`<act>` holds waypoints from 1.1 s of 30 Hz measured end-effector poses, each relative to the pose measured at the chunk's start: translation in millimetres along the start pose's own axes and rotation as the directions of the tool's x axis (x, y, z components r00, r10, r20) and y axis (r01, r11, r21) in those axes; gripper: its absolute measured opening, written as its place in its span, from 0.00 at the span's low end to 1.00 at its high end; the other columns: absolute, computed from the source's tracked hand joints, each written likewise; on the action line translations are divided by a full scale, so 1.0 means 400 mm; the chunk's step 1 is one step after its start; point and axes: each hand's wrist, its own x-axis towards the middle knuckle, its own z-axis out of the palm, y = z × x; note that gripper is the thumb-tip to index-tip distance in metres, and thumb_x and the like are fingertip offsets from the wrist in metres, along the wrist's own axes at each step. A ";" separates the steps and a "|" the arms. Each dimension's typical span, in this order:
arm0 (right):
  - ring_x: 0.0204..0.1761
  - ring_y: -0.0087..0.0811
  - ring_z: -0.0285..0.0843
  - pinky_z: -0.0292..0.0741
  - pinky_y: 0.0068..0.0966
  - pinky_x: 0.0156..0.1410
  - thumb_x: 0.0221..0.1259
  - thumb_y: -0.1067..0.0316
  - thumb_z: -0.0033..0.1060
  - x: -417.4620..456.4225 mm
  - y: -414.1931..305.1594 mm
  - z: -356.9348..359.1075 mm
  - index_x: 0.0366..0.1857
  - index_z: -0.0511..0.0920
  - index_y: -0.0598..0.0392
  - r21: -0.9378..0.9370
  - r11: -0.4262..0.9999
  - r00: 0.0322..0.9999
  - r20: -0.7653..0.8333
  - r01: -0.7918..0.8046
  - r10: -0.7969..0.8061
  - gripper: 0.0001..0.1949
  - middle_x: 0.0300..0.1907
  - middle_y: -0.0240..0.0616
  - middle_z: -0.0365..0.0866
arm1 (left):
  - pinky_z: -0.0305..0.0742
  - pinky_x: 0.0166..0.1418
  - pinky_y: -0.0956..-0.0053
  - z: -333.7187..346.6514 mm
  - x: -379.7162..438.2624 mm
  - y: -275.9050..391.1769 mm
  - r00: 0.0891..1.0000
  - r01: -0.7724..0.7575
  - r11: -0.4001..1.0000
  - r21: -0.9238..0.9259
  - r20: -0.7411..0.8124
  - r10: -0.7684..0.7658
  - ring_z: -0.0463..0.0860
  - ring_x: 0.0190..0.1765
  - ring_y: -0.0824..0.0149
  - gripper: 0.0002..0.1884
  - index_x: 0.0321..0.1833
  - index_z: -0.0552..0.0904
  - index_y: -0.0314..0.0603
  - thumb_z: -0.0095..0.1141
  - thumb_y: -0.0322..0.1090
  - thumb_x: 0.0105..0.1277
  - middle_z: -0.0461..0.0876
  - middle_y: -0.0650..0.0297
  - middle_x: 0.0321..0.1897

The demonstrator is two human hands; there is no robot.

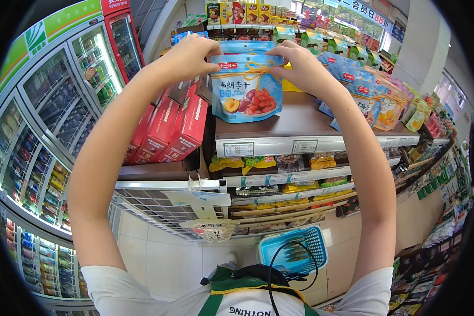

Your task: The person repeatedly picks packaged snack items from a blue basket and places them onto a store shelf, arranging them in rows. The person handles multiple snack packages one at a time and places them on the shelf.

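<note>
A blue pouch of dried plums [248, 93] stands upright at the left end of the brown top shelf [300, 114], with at least one similar pouch close behind it. My left hand [193, 55] pinches its upper left corner between thumb and fingers. The upper right corner is between the thumb and fingers of my right hand [296, 63]. Whether the fingers also hold the pouch behind cannot be told. More blue pouches [363, 93] stand farther right on this shelf, beyond my right forearm.
Red boxes [185, 122] lean left of the pouch. Behind are green-topped cartons [312, 41]. Bagged snacks [260, 162] fill lower shelves above a blue plastic basket [266, 247] on the floor. A wire rack [158, 209] and glass-door refrigerators [59, 91] stand to the left.
</note>
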 end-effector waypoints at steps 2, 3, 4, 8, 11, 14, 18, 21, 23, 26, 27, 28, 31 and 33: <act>0.57 0.40 0.81 0.80 0.36 0.62 0.68 0.62 0.71 -0.010 -0.011 -0.012 0.63 0.81 0.52 -0.033 0.999 1.000 -0.015 0.011 -0.011 0.22 0.55 0.40 0.79 | 0.82 0.57 0.59 -0.003 -0.004 0.009 1.000 0.020 1.000 0.004 0.017 -0.020 0.88 0.50 0.50 0.19 0.49 0.88 0.35 0.75 0.40 0.60 0.90 0.50 0.43; 0.58 0.40 0.81 0.79 0.37 0.62 0.68 0.61 0.72 -0.019 -0.018 -0.017 0.65 0.80 0.51 -0.047 0.999 1.000 -0.021 0.016 -0.017 0.23 0.56 0.40 0.78 | 0.81 0.59 0.59 -0.002 -0.008 0.016 0.999 0.031 1.000 0.006 0.028 -0.031 0.88 0.52 0.50 0.20 0.51 0.87 0.35 0.74 0.41 0.60 0.89 0.50 0.45; 0.59 0.41 0.80 0.79 0.37 0.63 0.68 0.61 0.72 -0.029 -0.025 -0.022 0.67 0.78 0.51 -0.051 0.998 0.998 -0.050 0.022 -0.024 0.24 0.57 0.41 0.77 | 0.80 0.61 0.59 -0.001 -0.013 0.024 0.999 0.000 1.000 0.022 -0.035 0.001 0.86 0.54 0.52 0.21 0.53 0.86 0.36 0.74 0.40 0.62 0.87 0.51 0.48; 0.63 0.42 0.79 0.77 0.38 0.67 0.67 0.61 0.72 -0.090 -0.063 -0.062 0.71 0.74 0.49 -0.044 0.999 0.997 -0.077 0.020 -0.023 0.29 0.59 0.42 0.74 | 0.77 0.66 0.62 -0.011 -0.029 0.110 0.984 -0.084 0.996 -0.028 -0.158 0.078 0.82 0.59 0.56 0.24 0.60 0.82 0.38 0.72 0.39 0.64 0.83 0.54 0.54; 0.62 0.47 0.78 0.77 0.40 0.67 0.64 0.61 0.74 -0.162 -0.084 -0.107 0.71 0.73 0.49 -0.029 0.999 0.998 -0.054 0.031 -0.033 0.30 0.59 0.44 0.74 | 0.77 0.65 0.62 -0.007 -0.042 0.209 0.973 -0.184 0.972 -0.149 -0.171 0.158 0.82 0.57 0.56 0.24 0.60 0.81 0.37 0.72 0.39 0.64 0.83 0.54 0.53; 0.60 0.51 0.80 0.79 0.43 0.65 0.60 0.62 0.75 -0.241 -0.087 -0.143 0.68 0.74 0.52 -0.050 0.993 0.991 -0.064 0.110 -0.113 0.31 0.59 0.46 0.74 | 0.76 0.66 0.62 0.010 -0.059 0.317 0.968 -0.237 0.952 -0.192 -0.130 0.215 0.82 0.60 0.55 0.23 0.60 0.81 0.37 0.71 0.38 0.66 0.83 0.54 0.53; 0.58 0.50 0.80 0.80 0.41 0.62 0.59 0.65 0.75 -0.354 -0.111 -0.200 0.66 0.75 0.54 -0.024 0.995 0.995 -0.021 0.101 -0.101 0.29 0.58 0.47 0.74 | 0.75 0.66 0.60 0.046 -0.076 0.432 0.948 -0.315 0.913 -0.259 -0.122 0.292 0.80 0.60 0.52 0.23 0.59 0.80 0.37 0.72 0.36 0.64 0.81 0.54 0.55; 0.57 0.49 0.81 0.80 0.41 0.61 0.59 0.66 0.74 -0.443 -0.114 -0.233 0.66 0.75 0.54 -0.020 0.997 0.997 0.011 0.070 -0.070 0.29 0.58 0.46 0.74 | 0.74 0.67 0.60 0.069 -0.087 0.521 0.955 -0.293 0.889 -0.353 -0.061 0.291 0.78 0.61 0.52 0.23 0.58 0.79 0.37 0.72 0.37 0.64 0.80 0.55 0.54; 0.57 0.49 0.81 0.80 0.41 0.60 0.60 0.67 0.74 -0.501 -0.108 -0.247 0.66 0.75 0.54 -0.027 0.998 0.998 0.031 0.051 -0.051 0.29 0.58 0.45 0.74 | 0.74 0.67 0.59 0.105 -0.086 0.566 0.955 -0.283 0.881 -0.379 -0.022 0.297 0.78 0.61 0.52 0.23 0.58 0.79 0.37 0.71 0.37 0.64 0.80 0.55 0.54; 0.56 0.50 0.81 0.80 0.41 0.60 0.60 0.67 0.75 -0.593 -0.098 -0.258 0.66 0.74 0.54 -0.021 1.000 0.998 0.059 0.020 -0.019 0.29 0.58 0.46 0.74 | 0.74 0.67 0.59 0.160 -0.092 0.635 0.955 -0.255 0.869 -0.424 0.029 0.294 0.77 0.61 0.52 0.23 0.58 0.79 0.37 0.71 0.37 0.64 0.80 0.54 0.53; 0.56 0.50 0.81 0.80 0.42 0.59 0.59 0.67 0.76 -0.628 -0.092 -0.248 0.66 0.74 0.54 -0.041 0.998 0.999 0.023 0.050 -0.049 0.29 0.59 0.46 0.74 | 0.74 0.68 0.60 0.179 -0.101 0.659 0.957 -0.230 0.857 -0.461 0.051 0.284 0.78 0.61 0.52 0.23 0.58 0.79 0.36 0.70 0.37 0.64 0.80 0.54 0.54; 0.56 0.50 0.81 0.80 0.42 0.59 0.59 0.67 0.76 -0.659 -0.093 -0.251 0.66 0.74 0.54 -0.026 1.000 0.998 0.059 0.011 -0.009 0.29 0.58 0.46 0.75 | 0.74 0.68 0.60 0.200 -0.110 0.681 0.960 -0.213 0.845 -0.491 0.053 0.273 0.78 0.61 0.52 0.23 0.59 0.79 0.36 0.70 0.37 0.65 0.80 0.54 0.54; 0.56 0.51 0.81 0.80 0.41 0.59 0.59 0.67 0.76 -0.749 -0.085 -0.234 0.65 0.75 0.55 0.010 0.998 0.988 0.137 -0.069 0.067 0.29 0.58 0.46 0.75 | 0.74 0.70 0.60 0.275 -0.146 0.734 0.966 -0.130 0.812 -0.569 0.110 0.232 0.78 0.62 0.53 0.24 0.61 0.79 0.36 0.70 0.38 0.66 0.81 0.54 0.56; 0.56 0.50 0.81 0.80 0.41 0.59 0.59 0.67 0.76 -0.810 -0.078 -0.217 0.65 0.75 0.55 0.035 0.993 0.978 0.181 -0.115 0.107 0.29 0.59 0.46 0.75 | 0.73 0.71 0.60 0.333 -0.174 0.761 0.965 -0.054 0.803 -0.593 0.175 0.194 0.78 0.64 0.53 0.24 0.61 0.79 0.36 0.69 0.38 0.66 0.81 0.55 0.56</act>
